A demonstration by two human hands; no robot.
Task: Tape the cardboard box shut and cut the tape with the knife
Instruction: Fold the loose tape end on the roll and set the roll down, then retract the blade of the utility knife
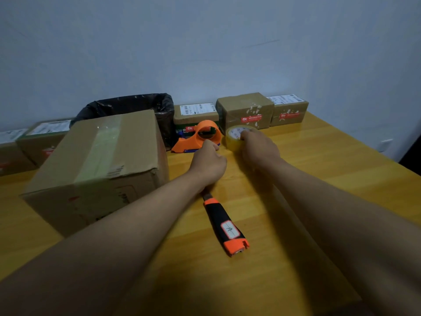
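A large cardboard box [98,163] stands on the left of the wooden table [319,174], with a strip of clear tape along its top. A black and orange utility knife [224,222] lies on the table in front of me, its tip hidden under my left wrist. My right hand [259,147] grips a roll of clear tape [234,136] standing on the table. My left hand [208,161] is closed just left of the roll, fingers pinched at the foot of an orange tape dispenser [200,137]. Whether it holds the tape end cannot be told.
A bin lined with a black bag [136,106] stands behind the large box. Several small taped parcels [246,110] line the wall at the table's back edge, left and right. The table's right edge [376,151] runs diagonally.
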